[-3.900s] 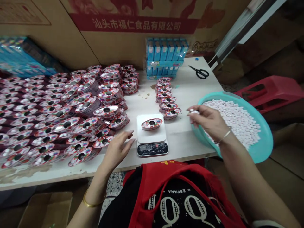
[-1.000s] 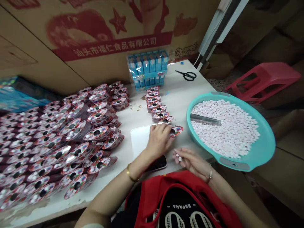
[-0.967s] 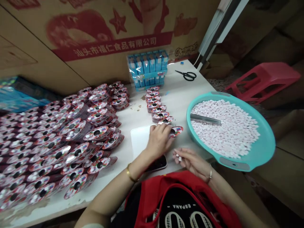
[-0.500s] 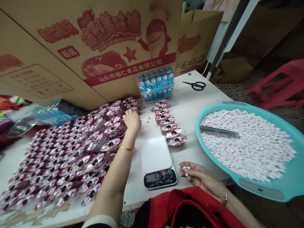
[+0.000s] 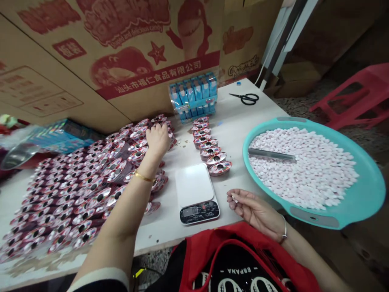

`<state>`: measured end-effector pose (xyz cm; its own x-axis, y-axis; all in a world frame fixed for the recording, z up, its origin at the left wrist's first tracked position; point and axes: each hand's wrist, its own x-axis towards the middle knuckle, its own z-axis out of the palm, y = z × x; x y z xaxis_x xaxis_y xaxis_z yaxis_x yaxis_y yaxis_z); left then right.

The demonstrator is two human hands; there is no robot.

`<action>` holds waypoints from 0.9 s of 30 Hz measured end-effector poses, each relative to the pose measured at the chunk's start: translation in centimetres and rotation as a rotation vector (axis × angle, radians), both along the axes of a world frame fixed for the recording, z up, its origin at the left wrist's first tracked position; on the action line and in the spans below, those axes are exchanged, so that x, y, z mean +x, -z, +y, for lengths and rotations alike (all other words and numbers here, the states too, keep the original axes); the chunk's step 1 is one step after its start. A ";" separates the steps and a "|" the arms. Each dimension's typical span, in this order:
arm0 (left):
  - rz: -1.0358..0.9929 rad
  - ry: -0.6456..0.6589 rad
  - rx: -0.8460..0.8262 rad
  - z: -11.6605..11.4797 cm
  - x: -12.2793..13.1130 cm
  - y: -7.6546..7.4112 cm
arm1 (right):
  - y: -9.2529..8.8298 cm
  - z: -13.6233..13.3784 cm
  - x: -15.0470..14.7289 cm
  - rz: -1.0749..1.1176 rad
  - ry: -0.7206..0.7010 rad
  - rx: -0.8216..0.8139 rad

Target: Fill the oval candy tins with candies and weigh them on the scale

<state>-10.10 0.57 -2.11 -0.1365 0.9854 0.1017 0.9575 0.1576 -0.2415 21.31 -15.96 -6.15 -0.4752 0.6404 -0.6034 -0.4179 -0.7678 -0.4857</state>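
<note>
My left hand [image 5: 158,140] reaches over the right side of the packed rows of small oval red-and-white packs [image 5: 100,198]. Its fingers curl down among them; the fingertips and whatever they may hold are hidden. Dark round spots show on many pack tops. Between the thumb and fingers of my right hand [image 5: 253,209] is a small white candy [image 5: 234,198]. That hand hovers near the table's front edge, right of a white digital scale [image 5: 193,186] whose plate is bare. Behind the scale stands a single line of similar packs [image 5: 210,152].
A turquoise basin [image 5: 369,174] at right holds many white candies [image 5: 306,170] and a grey bar-like tool [image 5: 272,154]. Black scissors [image 5: 247,98] lie at the back. Blue boxes [image 5: 194,97] in clear wrap stand against large cartons [image 5: 130,77]. A red stool [image 5: 355,97] is beyond.
The view has shifted, so most things sit higher and further left. My left hand stays over the packs, more curled. My right hand still pinches, with fewer white candies showing at its fingertips.
</note>
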 end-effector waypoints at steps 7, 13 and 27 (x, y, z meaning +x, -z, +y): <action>-0.030 -0.088 -0.139 0.8 0.3 2.6 | 0.2 -0.9 -0.6 -0.015 -0.019 0.039; -0.065 0.093 -0.154 -4.6 2.0 -1.0 | 0.4 -0.6 -0.2 -0.150 -0.107 0.155; -0.568 0.412 0.030 -17.2 3.9 2.0 | -2.1 4.0 -5.3 -0.508 -0.411 0.693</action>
